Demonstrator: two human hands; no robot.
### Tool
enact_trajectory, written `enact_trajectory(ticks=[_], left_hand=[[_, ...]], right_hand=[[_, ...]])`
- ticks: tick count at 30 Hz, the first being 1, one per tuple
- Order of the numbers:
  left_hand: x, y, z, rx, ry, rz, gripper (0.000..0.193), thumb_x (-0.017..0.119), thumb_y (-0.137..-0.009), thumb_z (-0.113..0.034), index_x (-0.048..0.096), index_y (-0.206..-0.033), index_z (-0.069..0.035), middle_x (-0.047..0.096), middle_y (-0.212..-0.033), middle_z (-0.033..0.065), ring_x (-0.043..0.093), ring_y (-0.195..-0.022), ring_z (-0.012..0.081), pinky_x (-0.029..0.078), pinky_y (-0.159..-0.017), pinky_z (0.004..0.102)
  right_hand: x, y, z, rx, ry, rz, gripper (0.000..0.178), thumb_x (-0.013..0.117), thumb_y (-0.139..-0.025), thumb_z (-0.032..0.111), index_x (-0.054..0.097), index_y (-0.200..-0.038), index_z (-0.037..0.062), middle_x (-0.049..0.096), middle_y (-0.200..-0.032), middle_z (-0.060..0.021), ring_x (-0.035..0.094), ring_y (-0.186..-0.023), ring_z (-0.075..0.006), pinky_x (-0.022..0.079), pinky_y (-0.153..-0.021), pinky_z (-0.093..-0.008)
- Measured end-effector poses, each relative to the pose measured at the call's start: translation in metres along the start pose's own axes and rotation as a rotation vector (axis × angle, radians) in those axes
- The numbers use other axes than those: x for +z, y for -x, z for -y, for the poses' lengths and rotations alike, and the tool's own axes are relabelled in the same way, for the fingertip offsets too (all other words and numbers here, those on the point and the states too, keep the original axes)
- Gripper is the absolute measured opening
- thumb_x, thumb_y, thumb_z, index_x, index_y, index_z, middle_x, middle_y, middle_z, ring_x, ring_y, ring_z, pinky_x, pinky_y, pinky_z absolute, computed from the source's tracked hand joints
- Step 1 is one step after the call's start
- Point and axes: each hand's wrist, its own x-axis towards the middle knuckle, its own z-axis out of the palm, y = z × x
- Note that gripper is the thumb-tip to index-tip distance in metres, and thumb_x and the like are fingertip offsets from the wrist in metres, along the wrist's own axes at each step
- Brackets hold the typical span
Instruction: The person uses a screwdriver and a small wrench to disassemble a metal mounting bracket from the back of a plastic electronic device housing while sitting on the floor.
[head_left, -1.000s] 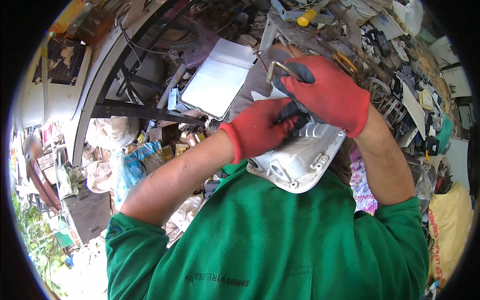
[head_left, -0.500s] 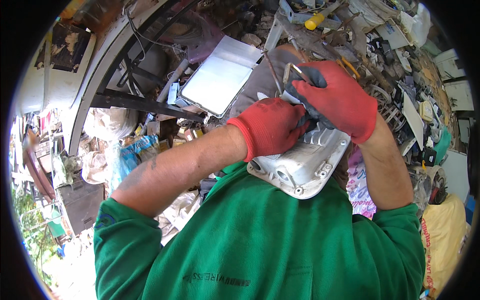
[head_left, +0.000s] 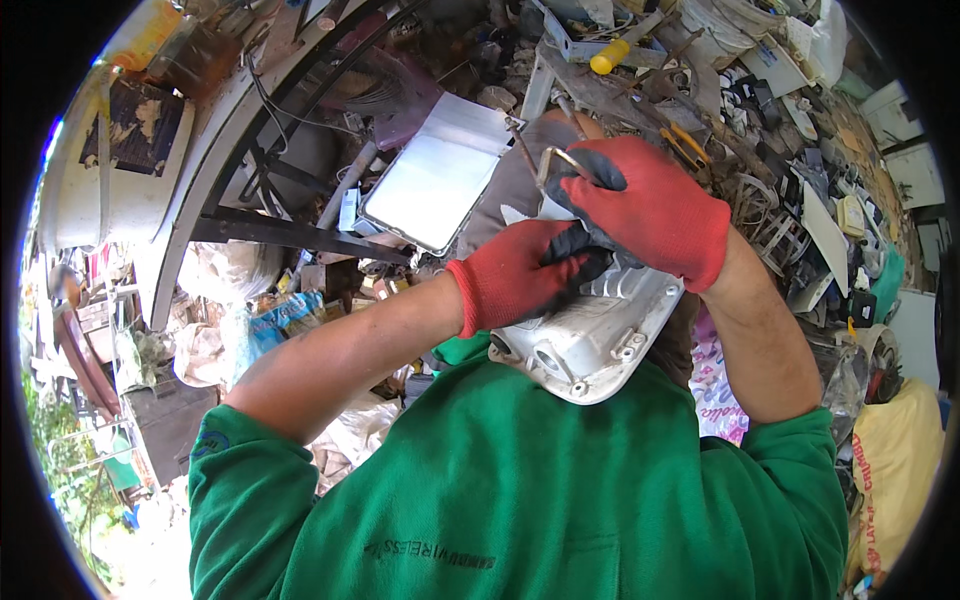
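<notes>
In my lap rests a white cast-metal housing, tilted, with ribs, a rounded rim and screw holes along its edge. My left hand, in a red glove with dark palm, lies over its left side. Its thumb and fingers are drawn together, slightly blurred, and what they pinch is hidden. My right hand, gloved alike, is closed round a bent metal rod whose squared loop sticks out past the fingers. Both hands meet above the housing's far end. Beyond my left hand a thin rusty rod slants up.
Left of my knee lies a flat white panel with a raised frame. Scrap and parts crowd the ground all round. A curved metal frame stands at left. A yellow-handled tool lies ahead; a yellow sack sits at right.
My left fingers have shifted, and the dark palm side of the thumb and fingers now shows. My right hand has moved slightly left and nearer with the bent rod. The view has shifted a little.
</notes>
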Motion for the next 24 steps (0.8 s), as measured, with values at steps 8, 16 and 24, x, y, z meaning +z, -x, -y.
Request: enact_trajectory(ticks=[8, 16, 24], left_hand=[[0.006, -0.004, -0.004, 0.156, -0.52, -0.229, 0.022, 0.064, -0.095, -0.021, 0.069, -0.106, -0.003, 0.069, -0.079, 0.0214, 0.067, -0.079, 0.0417, 0.053, -0.076, 0.0463], [0.0, 0.002, 0.002, 0.196, -0.241, -0.078, 0.018, 0.06, -0.094, -0.012, 0.068, -0.108, -0.004, 0.07, -0.087, 0.0194, 0.068, -0.083, 0.0354, 0.053, -0.075, 0.0442], [-0.002, -0.004, 0.014, 0.288, -0.388, -0.084, 0.016, 0.064, -0.091, -0.018, 0.067, -0.103, -0.007, 0.068, -0.082, 0.0198, 0.066, -0.08, 0.0407, 0.054, -0.073, 0.0464]], right_hand=[[0.002, -0.005, -0.01, 0.036, 0.038, 0.033, 0.029, 0.063, -0.095, 0.026, 0.066, -0.111, 0.001, 0.071, -0.096, -0.0131, 0.067, -0.085, -0.0253, 0.053, -0.076, -0.0362], [-0.001, 0.008, -0.004, -0.095, 0.003, -0.056, 0.027, 0.062, -0.096, 0.025, 0.065, -0.11, 0.0022, 0.071, -0.093, -0.0169, 0.07, -0.082, -0.0293, 0.054, -0.073, -0.036], [-0.023, 0.038, -0.014, 0.11, -0.404, -0.216, 0.028, 0.061, -0.1, 0.018, 0.065, -0.123, 0.0025, 0.063, -0.084, 0.0003, 0.054, -0.072, -0.0063, 0.046, -0.064, -0.0254]])
